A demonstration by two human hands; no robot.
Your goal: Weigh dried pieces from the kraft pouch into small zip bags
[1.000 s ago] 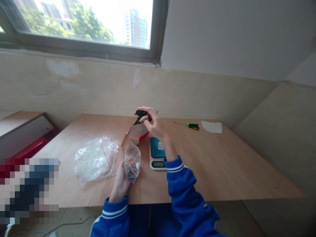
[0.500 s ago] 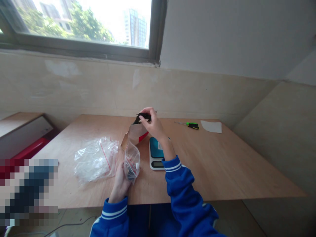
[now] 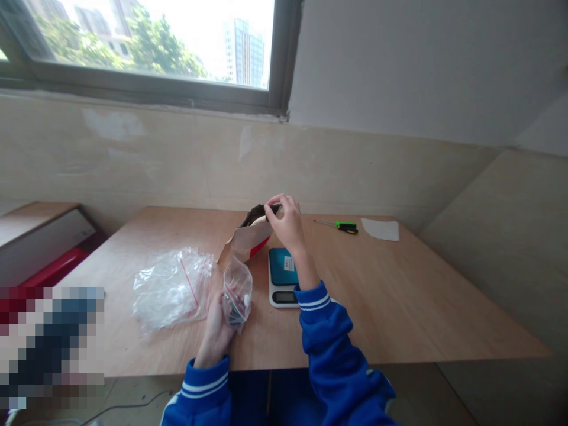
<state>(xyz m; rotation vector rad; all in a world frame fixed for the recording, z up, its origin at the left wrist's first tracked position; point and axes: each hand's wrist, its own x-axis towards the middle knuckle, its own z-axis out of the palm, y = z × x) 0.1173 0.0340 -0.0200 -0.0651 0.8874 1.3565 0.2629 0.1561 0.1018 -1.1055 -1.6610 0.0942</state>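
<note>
In the head view my left hand (image 3: 217, 328) is closed around a clear zip bag (image 3: 237, 293) with a red seal line. Small dark pieces show through the lower part of the bag. Just beyond it stands an open cardboard container (image 3: 248, 239) with a red patch on its side and a dark interior. My right hand (image 3: 286, 222) is at the container's far right rim, fingers curled and thumb bent inward; what they grip, if anything, is hidden. Below my right wrist lies a kitchen scale (image 3: 281, 275) with a teal plate, partly covered by my sleeve.
A pile of clear plastic bags (image 3: 171, 290) lies left of my left hand. At the back right are a screwdriver (image 3: 341, 226) with green and black handles, and a white sheet (image 3: 380, 229). The wooden table (image 3: 399, 307) meets a tiled wall.
My right hand has shifted a little right along the container, and the dark material at its fingers is now less visible. My left hand and the bag have hardly moved.
</note>
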